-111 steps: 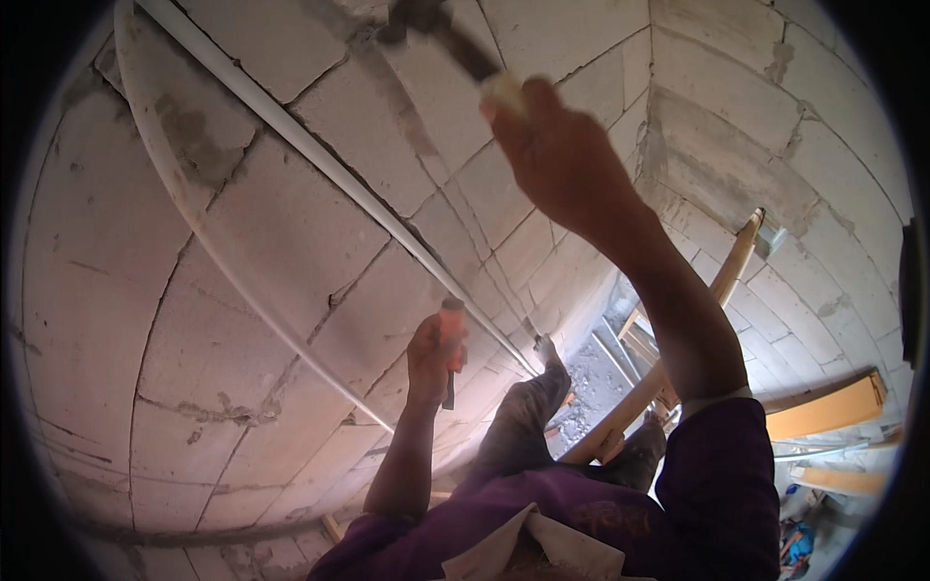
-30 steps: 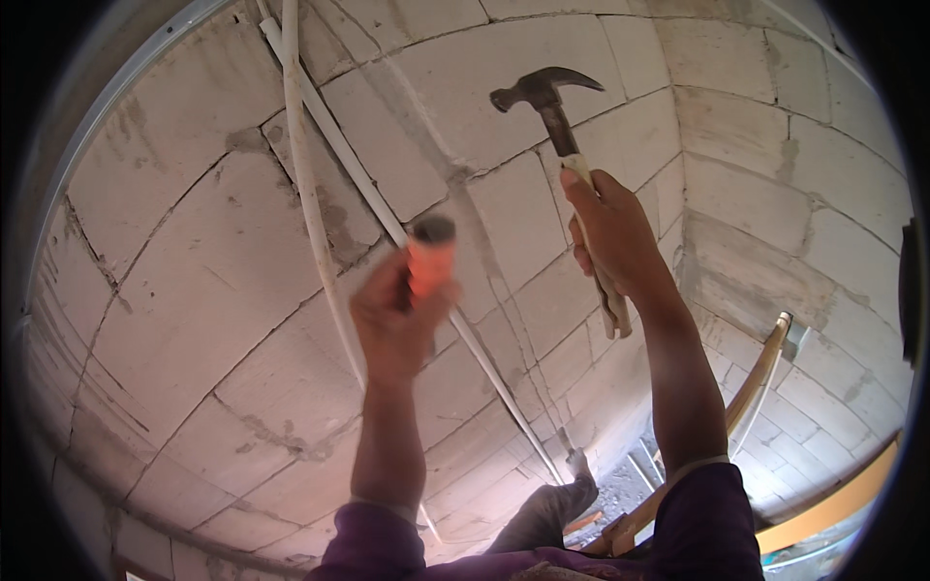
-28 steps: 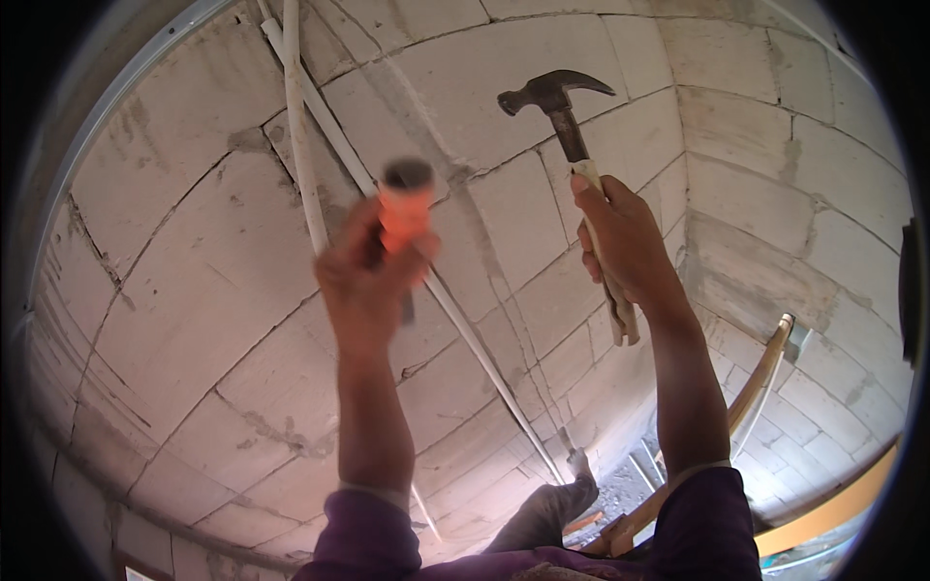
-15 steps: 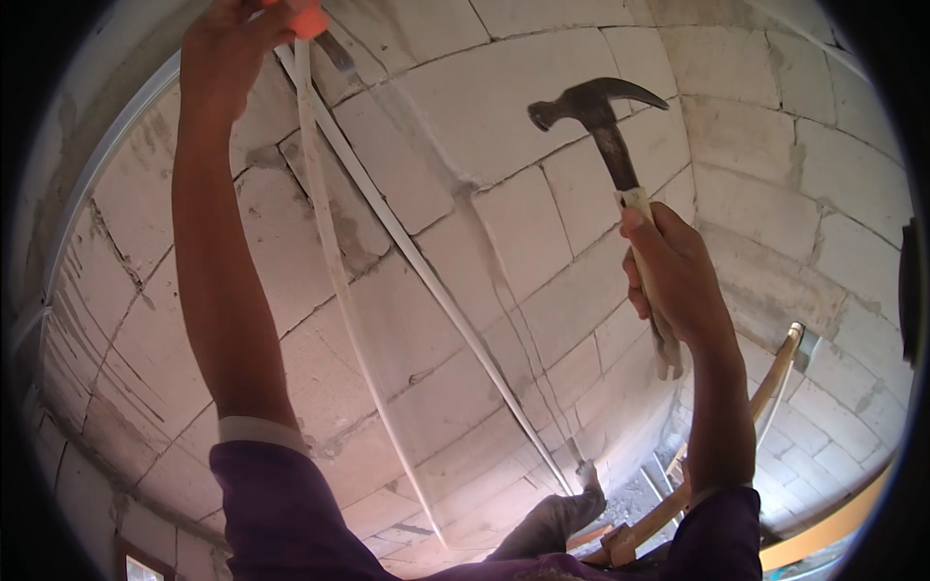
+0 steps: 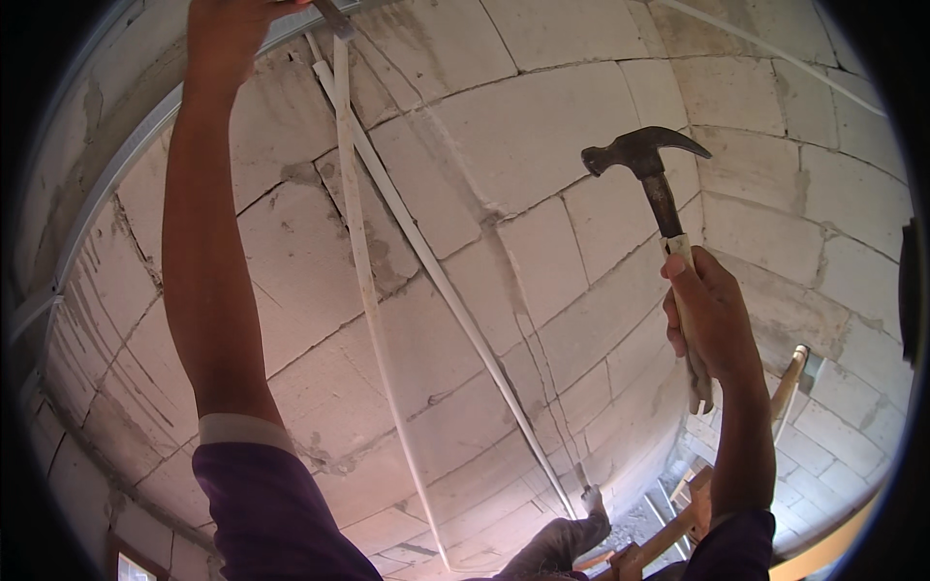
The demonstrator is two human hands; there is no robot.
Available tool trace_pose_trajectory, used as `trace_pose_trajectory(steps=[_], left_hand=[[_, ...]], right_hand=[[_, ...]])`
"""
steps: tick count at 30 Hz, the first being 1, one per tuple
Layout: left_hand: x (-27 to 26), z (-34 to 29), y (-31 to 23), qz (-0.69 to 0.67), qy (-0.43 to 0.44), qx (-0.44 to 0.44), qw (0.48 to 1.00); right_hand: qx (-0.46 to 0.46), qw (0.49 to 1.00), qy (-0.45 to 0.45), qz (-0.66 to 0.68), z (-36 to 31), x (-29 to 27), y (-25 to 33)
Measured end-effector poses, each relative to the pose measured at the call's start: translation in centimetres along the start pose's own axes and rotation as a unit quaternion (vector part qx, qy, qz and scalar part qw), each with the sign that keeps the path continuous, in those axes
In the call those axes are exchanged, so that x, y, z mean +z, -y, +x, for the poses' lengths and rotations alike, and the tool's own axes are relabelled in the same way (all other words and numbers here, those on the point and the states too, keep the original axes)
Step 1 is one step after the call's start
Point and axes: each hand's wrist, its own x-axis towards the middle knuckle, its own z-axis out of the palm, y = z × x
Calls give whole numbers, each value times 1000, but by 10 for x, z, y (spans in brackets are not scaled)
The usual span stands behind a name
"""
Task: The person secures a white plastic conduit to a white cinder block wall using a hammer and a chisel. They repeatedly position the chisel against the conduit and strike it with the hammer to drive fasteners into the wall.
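Metal tops the one hammer (image 5: 664,201) the right hand (image 5: 715,312) grips.

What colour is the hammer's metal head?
The hammer's metal head is dark grey, nearly black; the head camera's view shows it best.

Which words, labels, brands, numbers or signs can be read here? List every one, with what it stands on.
None: no readable text shows.
Hammer in the right hand: no lettering that can be made out.
Dark-bladed tool in the left hand: partly cut off by the upper edge, so any marking there cannot be told.
Block wall: joints, smears and dark streaks, no writing visible.
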Motion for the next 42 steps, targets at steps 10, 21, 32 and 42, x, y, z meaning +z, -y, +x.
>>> trace_pose_trajectory(steps=[10, 21, 32, 42], left_hand=[[52, -24, 56, 83, 60, -40, 994], [58, -41, 57, 240, 17, -48, 969], [65, -48, 54, 183, 11, -82, 980], [63, -51, 62, 128, -21, -19, 991]], right_hand=[[-30, 999, 3, -32, -3, 14, 22], [-212, 958, -70, -180, 48, 48, 87], [-569, 774, -202, -193, 88, 73, 177], [-539, 776, -198, -260, 84, 78, 194]])
